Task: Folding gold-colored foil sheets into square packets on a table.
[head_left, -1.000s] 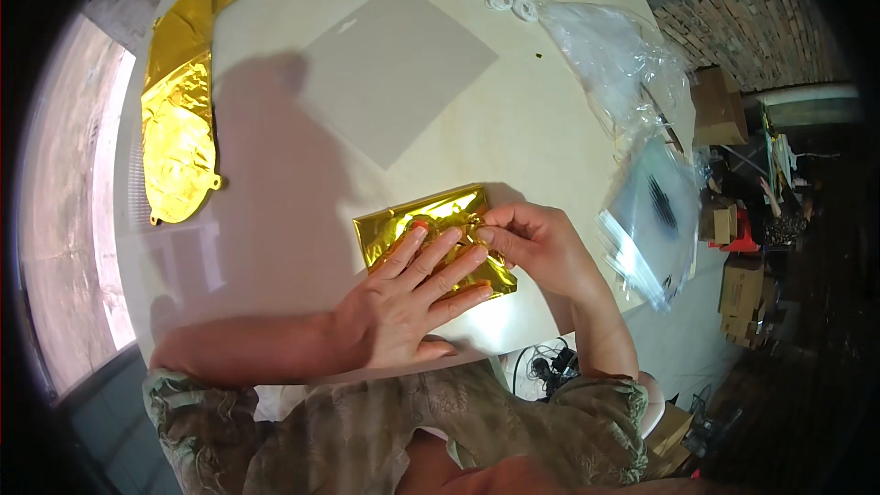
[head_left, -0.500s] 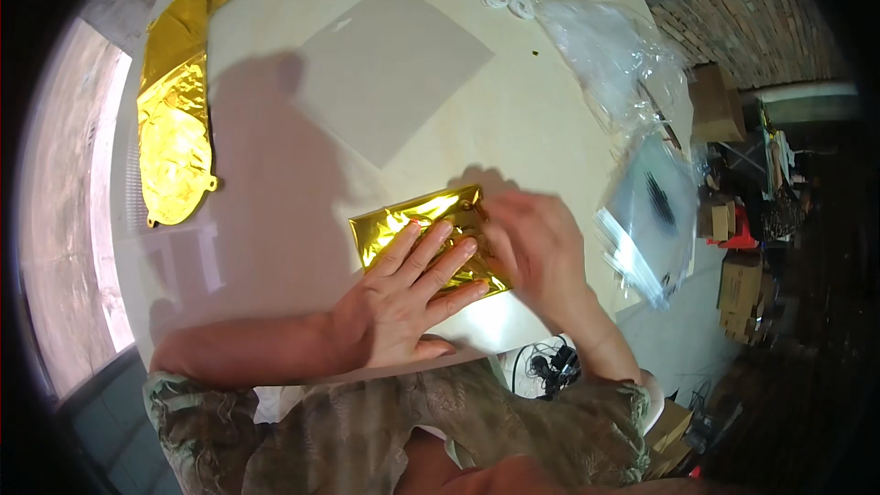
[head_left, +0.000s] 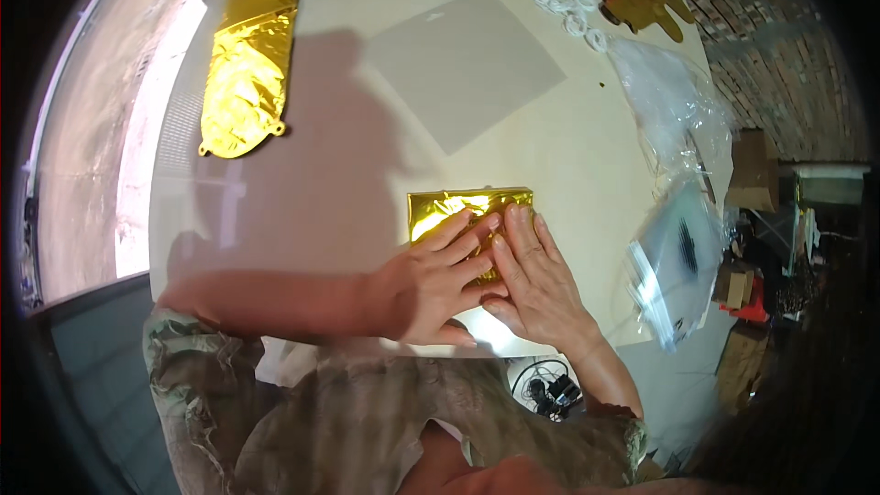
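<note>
A folded gold foil balloon (head_left: 431, 209) lies flat as a rectangle near the front of the table. My left hand (head_left: 431, 280) rests on its left and middle part, palm down with fingers spread. Flat on its right side lies my right hand (head_left: 541, 284), fingers stretched out, their tips close to the left hand's fingertips. Both hands press on the foil and cover much of its lower half. An unfolded, uninflated gold foil balloon (head_left: 246, 82) stretches along the table's left side, two small tabs at its near end.
A translucent rectangular plastic sheet (head_left: 467, 73) lies mid-table. Beyond it are white coiled rings (head_left: 573, 5) and more gold foil pieces (head_left: 642, 0). Clear plastic bags (head_left: 674, 96) and a stack of clear packets (head_left: 678, 252) line the right edge. Cardboard boxes (head_left: 753, 170) stand beyond the table.
My right hand, bent and blurred at the foil's right edge before, now lies flat on it. The foil's right edge looks straighter. The whole view has shifted.
</note>
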Tool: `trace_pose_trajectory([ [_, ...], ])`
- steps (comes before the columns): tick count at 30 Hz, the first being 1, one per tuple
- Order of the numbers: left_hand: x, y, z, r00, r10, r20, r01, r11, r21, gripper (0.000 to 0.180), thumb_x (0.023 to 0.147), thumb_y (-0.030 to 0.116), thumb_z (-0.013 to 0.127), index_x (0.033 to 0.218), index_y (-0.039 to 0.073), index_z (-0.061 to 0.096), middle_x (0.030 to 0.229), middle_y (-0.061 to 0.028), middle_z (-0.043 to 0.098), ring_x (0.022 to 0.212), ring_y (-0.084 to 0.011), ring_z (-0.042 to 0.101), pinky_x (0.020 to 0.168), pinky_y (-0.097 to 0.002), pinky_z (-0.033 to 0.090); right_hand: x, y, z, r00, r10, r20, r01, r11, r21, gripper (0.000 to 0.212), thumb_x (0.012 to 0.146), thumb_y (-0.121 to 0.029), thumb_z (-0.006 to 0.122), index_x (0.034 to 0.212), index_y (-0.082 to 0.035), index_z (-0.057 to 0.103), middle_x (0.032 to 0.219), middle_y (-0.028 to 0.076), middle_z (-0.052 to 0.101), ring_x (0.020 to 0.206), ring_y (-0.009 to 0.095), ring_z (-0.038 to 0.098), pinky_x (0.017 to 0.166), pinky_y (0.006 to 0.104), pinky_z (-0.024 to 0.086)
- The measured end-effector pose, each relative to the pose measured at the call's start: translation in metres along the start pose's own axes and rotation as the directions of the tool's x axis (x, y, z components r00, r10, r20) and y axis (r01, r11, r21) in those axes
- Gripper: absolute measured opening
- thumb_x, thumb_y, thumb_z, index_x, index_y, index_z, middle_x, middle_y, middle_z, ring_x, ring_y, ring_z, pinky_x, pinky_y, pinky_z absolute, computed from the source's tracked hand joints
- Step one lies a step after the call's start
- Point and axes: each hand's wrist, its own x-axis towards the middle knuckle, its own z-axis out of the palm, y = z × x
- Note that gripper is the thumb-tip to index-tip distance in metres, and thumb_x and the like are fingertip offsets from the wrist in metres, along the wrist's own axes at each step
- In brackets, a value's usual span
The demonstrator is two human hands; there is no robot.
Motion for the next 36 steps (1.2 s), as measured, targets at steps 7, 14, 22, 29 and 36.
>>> trace_pose_trajectory([
  [7,-0.016,0.012,-0.029,0.987,-0.114,-0.110,0.118,0.992,0.035,0.063,0.086,0.025,0.075,0.142,0.006,0.053,0.157,-0.0189,0.039,0.148,-0.0455,0.030,0.122,-0.0564,0.020,0.009,-0.010,-0.013,0.989,0.063,0.134,-0.051,0.994,-0.093,0.073,0.096,-0.048,0.057,0.155,-0.008,0.039,0.165,0.022,0.023,0.153,0.040,0.022,0.125,0.0517,0.016],
  [14,-0.046,0.046,-0.009,0.974,-0.186,0.126,0.156,0.963,0.222,0.078,0.086,0.044,0.071,0.145,-0.002,0.048,0.158,-0.0187,0.038,0.151,-0.0340,0.030,0.123,-0.0482,0.023,0.010,-0.014,-0.012,0.991,0.092,0.101,-0.086,0.994,-0.065,0.068,0.094,-0.039,0.064,0.152,-0.012,0.045,0.164,0.019,0.027,0.153,0.037,0.022,0.125,0.0508,0.017],
  [22,-0.056,0.060,-0.009,0.936,-0.346,0.068,0.330,0.927,0.178,0.094,0.085,0.055,0.067,0.151,-0.006,0.037,0.161,-0.0217,0.032,0.153,-0.0335,0.024,0.125,-0.0455,0.016,0.012,-0.014,-0.015,0.989,0.090,0.115,-0.080,0.993,-0.092,0.065,0.095,-0.040,0.061,0.151,-0.009,0.046,0.164,0.020,0.028,0.153,0.037,0.024,0.124,0.0510,0.017],
  [29,-0.038,0.055,0.015,0.980,-0.199,-0.007,0.198,0.970,0.141,0.100,0.082,0.056,0.071,0.151,-0.007,0.035,0.161,-0.0238,0.030,0.153,-0.0357,0.023,0.126,-0.0484,0.015,0.012,-0.015,-0.014,0.988,0.101,0.113,-0.089,0.990,-0.109,0.064,0.096,-0.036,0.061,0.152,-0.009,0.045,0.164,0.019,0.028,0.153,0.036,0.023,0.125,0.0513,0.017],
  [36,-0.042,0.047,0.021,0.980,-0.198,0.023,0.194,0.975,0.111,0.096,0.084,0.055,0.069,0.151,-0.006,0.037,0.163,-0.0229,0.027,0.154,-0.0350,0.020,0.126,-0.0488,0.011,0.011,-0.014,-0.015,0.990,0.087,0.112,-0.075,0.992,-0.102,0.058,0.102,-0.038,0.051,0.151,-0.007,0.045,0.163,0.021,0.028,0.152,0.038,0.024,0.124,0.0511,0.016],
])
